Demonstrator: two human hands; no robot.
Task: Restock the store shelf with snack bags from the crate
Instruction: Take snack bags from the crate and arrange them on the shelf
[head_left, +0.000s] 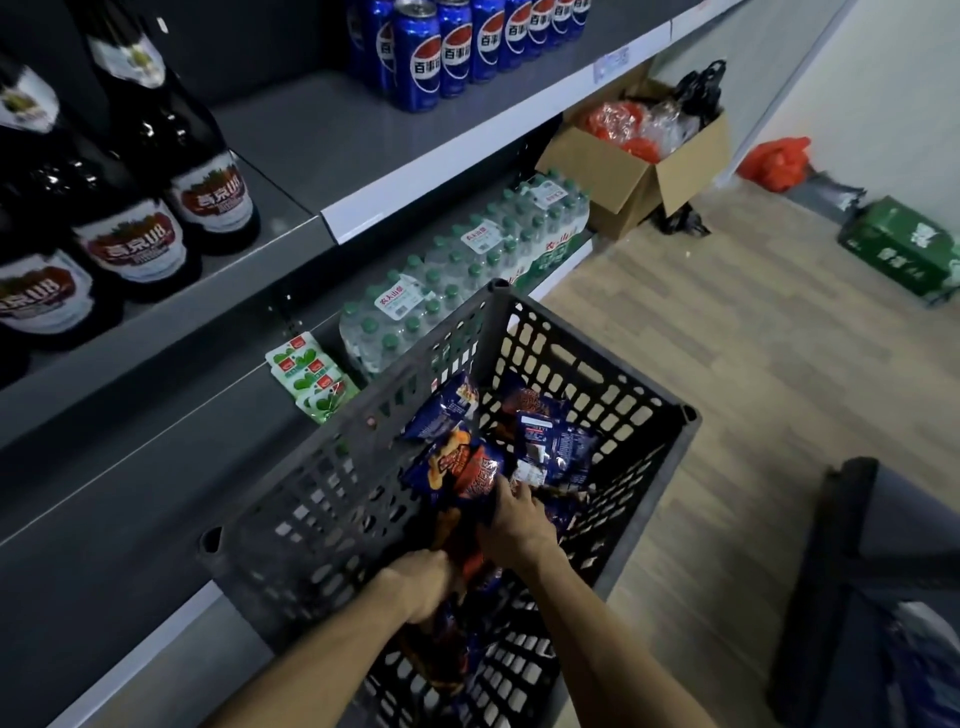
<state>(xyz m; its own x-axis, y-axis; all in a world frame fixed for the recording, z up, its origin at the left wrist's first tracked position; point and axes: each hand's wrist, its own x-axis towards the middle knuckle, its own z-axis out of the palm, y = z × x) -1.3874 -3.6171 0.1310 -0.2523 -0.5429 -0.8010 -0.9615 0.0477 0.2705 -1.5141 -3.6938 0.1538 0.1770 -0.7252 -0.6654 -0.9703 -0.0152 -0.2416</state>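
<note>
Both hands are down inside the dark slatted crate (597, 415), which stands on the floor at the near edge of the shelving. The left hand (423, 582) is curled around the lower end of a blue-and-orange snack bag (457, 467), and the right hand (514, 514) grips the same bunch of bags higher up, fingers closed on the foil. More blue snack bags (550, 441) lie loose on the crate floor toward the far right corner; at least 4 or 5 can be made out, though the heap overlaps too much for an exact count.

The restocking looks to be at an early stage. None of the blue bags can be seen on a shelf, and the grey shelf (156, 467) just left of the crate shows a long bare stretch. The only packets there are small green-and-white ones (311, 374) at its far end, beside wrapped packs of water bottles (467, 270). Beer bottles (213, 202) and blue cans (415, 62) fill the higher shelves. Nearly the whole load appears left to move.
</note>
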